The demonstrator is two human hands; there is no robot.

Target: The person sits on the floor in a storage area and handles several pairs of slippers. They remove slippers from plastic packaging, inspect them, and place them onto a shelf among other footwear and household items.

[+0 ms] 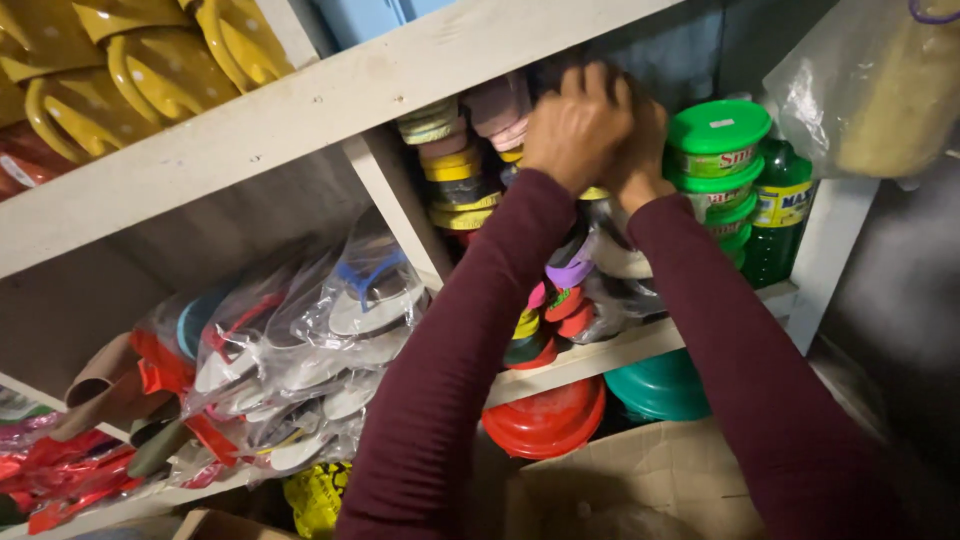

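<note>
Two maroon sleeves [470, 380] fill the lower middle, nearest the camera, rising from 6 o'clock towards 12 o'clock. The left hand [577, 125] is curled over, fingers bent and pressed into the top of a shelf compartment; what it grips is hidden behind its knuckles. The right hand [640, 150] sits just behind and touching it, mostly covered, so I cannot tell whether it is closed on anything. Both hands are at a stack of tape rolls [452, 165] and small round items at 12 o'clock, under the pale wooden shelf board [300, 110]; the rolls show yellow, cream, pink and dark bands, too crowded to count. At 1 o'clock, just beside the right hand, stand about four green lidded tubs [718, 150] in a pile, the lower ones partly hidden, and one green bottle [780, 215]. At 9 o'clock lie bagged sandals [320, 340] in clear plastic, their number unclear. Yellow mugs [150, 70] sit at 10 o'clock, cut off by the frame. Below are one red bowl [548, 420] and a teal one [655, 388], partly hidden behind a cardboard box [650, 475].
</note>
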